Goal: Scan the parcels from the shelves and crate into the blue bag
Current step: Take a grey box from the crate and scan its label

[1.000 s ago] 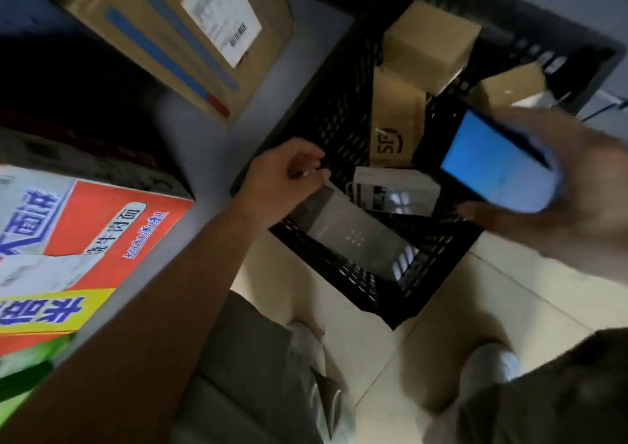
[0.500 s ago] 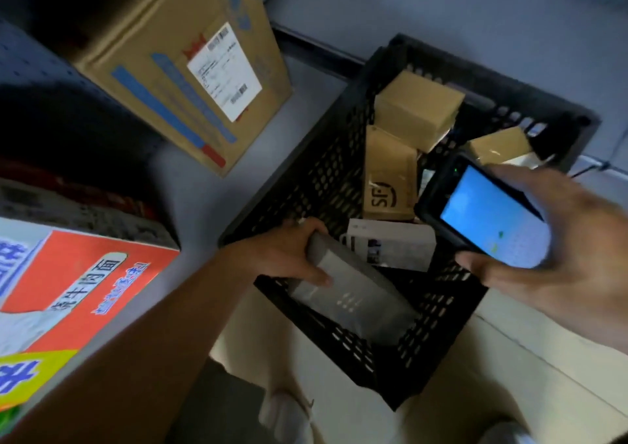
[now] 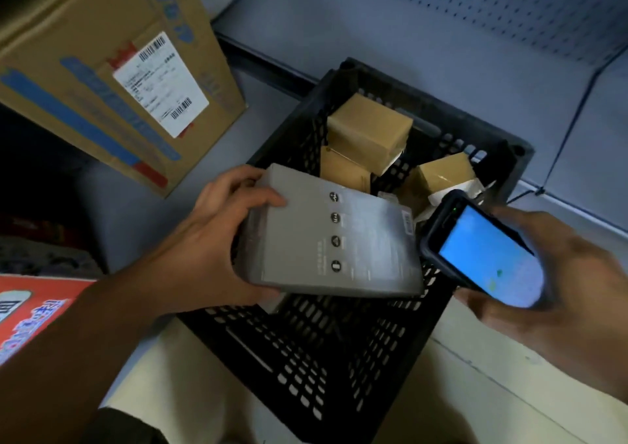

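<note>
A grey metal shelf (image 3: 272,35) with a perforated back panel spans the far side. On it, far left, sits a big cardboard carton (image 3: 85,69) printed with blue stripes. In the centre a black plastic crate (image 3: 306,358) with lattice walls stands on pale floor tiles (image 3: 492,392). At the near left edge, a glossy red box (image 3: 30,311) with white and blue print is cut off by the frame. Over the near half of the crate a flat, matte grey box (image 3: 339,239) is held face up and slightly tilted; it carries a column of four small round icons and a small barcode by its right edge. The left hand (image 3: 217,239) grips that grey box at its left end, fingers curled over the far and near edges, the bare forearm reaching in from near left. The right hand (image 3: 560,290), somewhat blurred, is wrapped round a dark-cased scanner (image 3: 486,253) with a bright blue screen, near right. The scanner's far-left tip sits just beside the grey box's right edge. In the crate's far end lie three plain brown boxes (image 3: 368,130), one leaning on top of another, the third to the right. A white barcode label (image 3: 159,83) is stuck on the carton's side.
</note>
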